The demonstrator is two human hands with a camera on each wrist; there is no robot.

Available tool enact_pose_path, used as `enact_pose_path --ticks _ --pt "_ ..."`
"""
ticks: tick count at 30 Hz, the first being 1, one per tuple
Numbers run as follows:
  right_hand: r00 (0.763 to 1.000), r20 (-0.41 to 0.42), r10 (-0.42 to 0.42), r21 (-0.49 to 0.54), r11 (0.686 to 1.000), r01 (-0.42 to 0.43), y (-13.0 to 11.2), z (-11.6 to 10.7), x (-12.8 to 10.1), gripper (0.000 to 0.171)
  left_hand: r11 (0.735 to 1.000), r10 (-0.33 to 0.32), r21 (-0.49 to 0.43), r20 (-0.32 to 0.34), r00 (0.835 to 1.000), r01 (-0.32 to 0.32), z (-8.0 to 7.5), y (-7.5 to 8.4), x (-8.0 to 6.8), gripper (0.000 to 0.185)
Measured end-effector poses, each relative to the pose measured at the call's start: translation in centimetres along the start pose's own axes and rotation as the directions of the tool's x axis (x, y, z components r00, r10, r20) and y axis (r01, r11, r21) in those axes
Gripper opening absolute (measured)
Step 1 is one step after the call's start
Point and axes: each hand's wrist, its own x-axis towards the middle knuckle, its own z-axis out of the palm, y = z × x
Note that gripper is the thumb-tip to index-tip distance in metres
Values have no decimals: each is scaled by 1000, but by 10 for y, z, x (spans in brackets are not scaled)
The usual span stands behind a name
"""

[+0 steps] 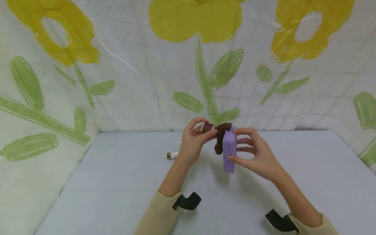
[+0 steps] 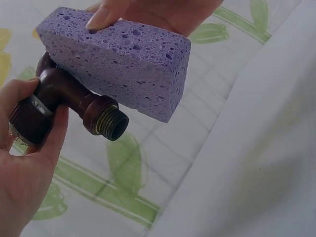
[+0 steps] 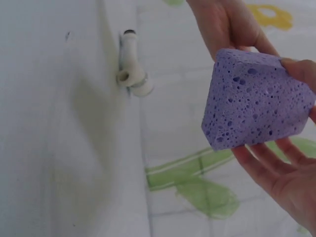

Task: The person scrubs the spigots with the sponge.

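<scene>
the left hand is gripping a brown tap by its ribbed knob, thumb and fingers curling round it with just the knob between them. the right hand is pinching a purple sponge, its thumb and spread fingers standing only as far apart as the block needs. both things are hanging in the air above the far part of a pale table, in front of a flowered sheet. from the head view, the tap's body is running nearly upright, its collared end pointing down, its other end curving right towards the sponge, and its knob pointing left into the hand. in the left wrist view the threaded end is pointing to the lower right. the sponge is standing with its long axis close to vertical, its side seeming to touch the tap. a white tap is lying on the table beyond the left hand, which is partly hiding it from the head view; its brass-coloured end is pointing left there.
</scene>
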Motion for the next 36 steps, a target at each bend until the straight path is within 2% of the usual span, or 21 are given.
enact_pose_path --ticks 5,11,17,26,31,36 --pt "999 -32 7 18 1000 -7 0 1 -1 75 1000 0 15 18 1000 0 3 1 -2 34" --pt "1000 -13 -17 34 999 17 -3 4 -2 74 1000 -6 20 -27 1000 7 4 2 -1 31" --pt "997 -71 -3 62 998 7 -1 3 1 75 1000 -19 16 -8 1000 19 8 3 -1 33" --pt "999 -42 -14 30 999 16 -4 2 0 71 1000 -10 18 -18 1000 10 8 4 -1 32" --pt "997 -80 9 54 999 -5 0 1 2 70 1000 -13 15 17 1000 12 8 6 -2 36" --pt "998 -37 50 51 998 -49 1 0 1 64 1000 -17 -9 0 1000 17 7 5 -2 35"
